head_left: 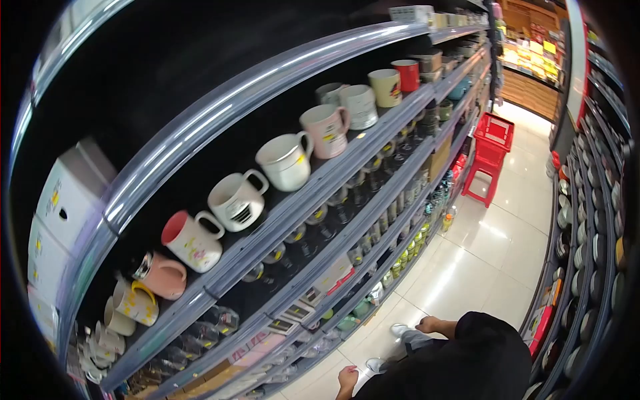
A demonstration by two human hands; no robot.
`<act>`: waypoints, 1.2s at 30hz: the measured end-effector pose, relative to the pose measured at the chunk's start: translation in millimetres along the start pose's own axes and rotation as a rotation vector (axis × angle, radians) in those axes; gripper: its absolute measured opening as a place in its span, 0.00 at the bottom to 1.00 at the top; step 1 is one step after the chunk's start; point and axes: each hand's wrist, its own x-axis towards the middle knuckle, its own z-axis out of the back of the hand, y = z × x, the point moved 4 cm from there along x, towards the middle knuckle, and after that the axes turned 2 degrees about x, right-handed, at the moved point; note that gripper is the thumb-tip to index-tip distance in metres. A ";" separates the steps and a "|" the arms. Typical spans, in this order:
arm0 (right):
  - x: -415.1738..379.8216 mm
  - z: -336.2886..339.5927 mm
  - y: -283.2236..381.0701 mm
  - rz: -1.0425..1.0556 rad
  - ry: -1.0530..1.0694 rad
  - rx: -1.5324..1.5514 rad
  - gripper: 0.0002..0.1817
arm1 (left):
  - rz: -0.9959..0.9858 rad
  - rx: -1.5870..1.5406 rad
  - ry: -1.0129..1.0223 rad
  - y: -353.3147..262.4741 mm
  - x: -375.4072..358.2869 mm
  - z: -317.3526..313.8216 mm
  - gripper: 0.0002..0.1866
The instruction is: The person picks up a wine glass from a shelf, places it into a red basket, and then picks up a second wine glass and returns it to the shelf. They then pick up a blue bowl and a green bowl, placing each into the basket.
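Low in the head view hangs my left hand [347,378], its fingers loosely curled with nothing visible in them. My right hand [427,325] is also curled and seems to hold nothing, just in front of my black shirt [460,363]. Both hands are apart from the shelves. On the shelf to the left stands a row of mugs: a white mug with a pink inside [192,241], a white mug with a black label [237,201], a plain white mug [285,162], a pink mug [325,131] and a red mug [406,75].
Glassware [223,320] fills the lower shelves. A red shopping basket [493,133] sits on a red stool [481,179] farther along the tiled aisle [460,263]. Bowls and plates [580,253] line the right-hand shelves. White boxes [63,200] stand at far left.
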 end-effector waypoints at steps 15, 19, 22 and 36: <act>-80.3 16.2 -232.3 -0.164 -0.251 0.521 0.32 | -0.097 0.622 0.633 -125.6 17.3 -124.1 0.17; -125.3 38.5 -400.5 -0.371 -0.480 0.582 0.27 | -0.325 0.694 0.751 -227.2 15.6 -248.1 0.19; -167.3 30.7 -512.4 -0.554 -0.835 0.880 0.19 | -0.399 0.548 0.779 -353.0 6.0 -349.3 0.19; -164.2 -109.3 -547.4 -0.541 -0.702 2.415 0.14 | -0.629 0.570 0.749 -505.6 52.7 -501.1 0.26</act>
